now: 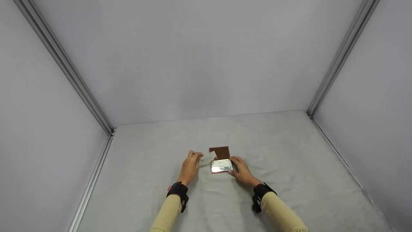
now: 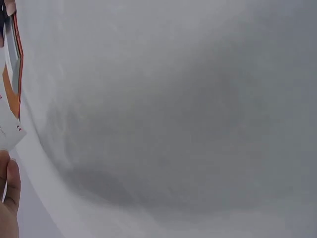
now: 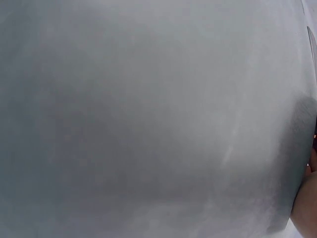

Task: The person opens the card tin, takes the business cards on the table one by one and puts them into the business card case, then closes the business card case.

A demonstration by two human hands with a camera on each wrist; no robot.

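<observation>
A small card case (image 1: pixel 221 165) with a shiny silver base and a raised brown lid (image 1: pixel 220 152) lies on the grey cloth in the head view. My right hand (image 1: pixel 240 169) grips its right side. My left hand (image 1: pixel 192 164) pinches a white card (image 1: pixel 207 158) just left of the case. In the left wrist view the white card (image 2: pixel 9 126) shows at the left edge, with a fingertip (image 2: pixel 11 181) below it and the case's orange-edged side (image 2: pixel 14 54) above. The right wrist view shows only grey cloth and a bit of hand (image 3: pixel 306 208) at the right edge.
A grey cloth (image 1: pixel 289 180) covers the table. Grey walls close it in on the left, back and right, with metal rails (image 1: pixel 93 106) along the corners.
</observation>
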